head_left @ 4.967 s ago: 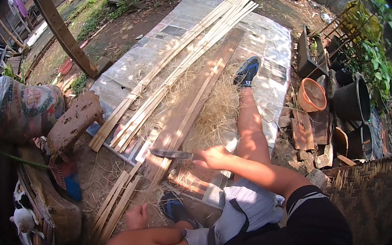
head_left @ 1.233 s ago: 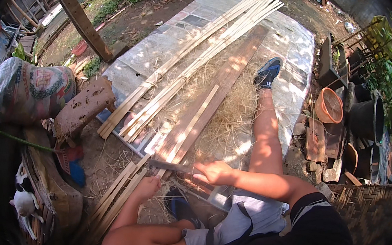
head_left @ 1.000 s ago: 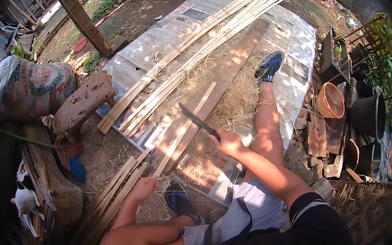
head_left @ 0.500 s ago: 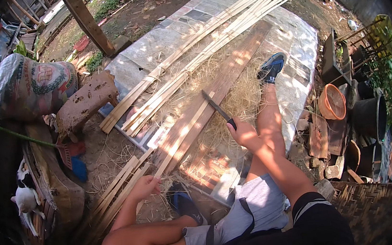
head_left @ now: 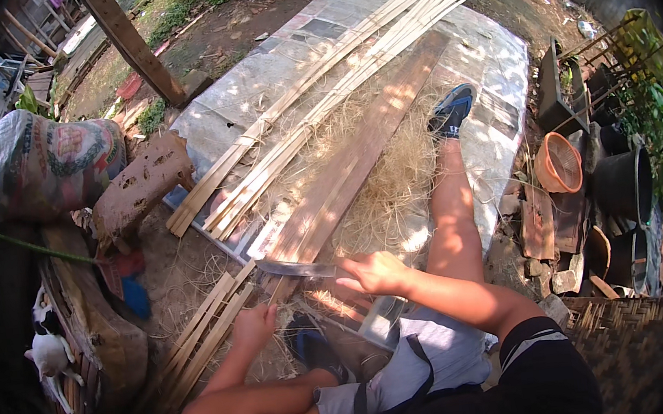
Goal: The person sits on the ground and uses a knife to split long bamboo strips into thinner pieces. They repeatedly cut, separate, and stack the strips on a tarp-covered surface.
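Note:
My right hand [head_left: 372, 274] grips a knife [head_left: 298, 269], its blade lying crosswise over the near end of a long brown plank [head_left: 377, 144]. Close by on the left, my left hand [head_left: 255, 327] pinches the near end of a slim bamboo strip [head_left: 282, 289]. The strip passes beneath the blade, and its far part is hard to tell from the plank. Curly pale shavings [head_left: 397, 175] are heaped along the plank's right side. Beyond my left hand, two bundles of pale strips [head_left: 327, 97] stretch away over the ground sheet [head_left: 485, 50].
More strips [head_left: 198, 330] lie at my left. A black-and-white cat [head_left: 52, 353] rests on wood beyond them, near a stuffed sack [head_left: 48, 161] and a log [head_left: 140, 180]. On the right stand an orange basket [head_left: 558, 163] and a black bucket [head_left: 622, 186]. My sandalled foot [head_left: 453, 110] is on the sheet.
My right hand has drawn the knife toward me, from mid-plank to its near end, and the blade has swung crosswise. My left hand has stayed close to its place, still pinching the strip.

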Available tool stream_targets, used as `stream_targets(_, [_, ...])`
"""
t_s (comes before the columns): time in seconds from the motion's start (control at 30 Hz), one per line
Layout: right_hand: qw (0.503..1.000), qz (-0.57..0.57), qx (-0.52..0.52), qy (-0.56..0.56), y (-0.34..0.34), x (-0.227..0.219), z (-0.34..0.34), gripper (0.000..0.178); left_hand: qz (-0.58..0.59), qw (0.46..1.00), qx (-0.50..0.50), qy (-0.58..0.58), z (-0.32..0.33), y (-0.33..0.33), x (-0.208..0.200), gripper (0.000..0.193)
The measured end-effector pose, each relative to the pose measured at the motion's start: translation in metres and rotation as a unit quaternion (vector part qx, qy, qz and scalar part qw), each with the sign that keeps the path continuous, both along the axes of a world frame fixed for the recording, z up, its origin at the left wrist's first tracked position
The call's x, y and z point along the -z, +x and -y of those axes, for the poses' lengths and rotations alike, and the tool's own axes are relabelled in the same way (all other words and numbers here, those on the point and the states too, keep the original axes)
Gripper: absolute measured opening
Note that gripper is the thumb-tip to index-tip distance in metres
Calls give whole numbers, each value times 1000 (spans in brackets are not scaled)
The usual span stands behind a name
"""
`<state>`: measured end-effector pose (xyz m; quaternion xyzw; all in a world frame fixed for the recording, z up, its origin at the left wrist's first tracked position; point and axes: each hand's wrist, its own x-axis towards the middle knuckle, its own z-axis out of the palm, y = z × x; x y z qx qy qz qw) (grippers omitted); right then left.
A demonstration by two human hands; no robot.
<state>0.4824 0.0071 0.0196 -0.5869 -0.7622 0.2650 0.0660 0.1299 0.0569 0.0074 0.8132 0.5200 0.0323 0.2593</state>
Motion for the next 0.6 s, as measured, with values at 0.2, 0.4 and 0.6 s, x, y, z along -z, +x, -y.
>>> stream_targets(0.2, [977, 16, 211, -14, 55, 12, -22, 50, 13, 997, -32, -68, 8, -20, 7, 43])
stream_targets(0.4, [955, 35, 288, 59, 100, 41, -24, 50, 45, 978, -91, -183, 4, -13, -13, 47])
stream_targets(0.6, [974, 39, 223, 32, 73, 13, -32, 47, 28, 979, -49, -196, -12, -52, 8, 40])
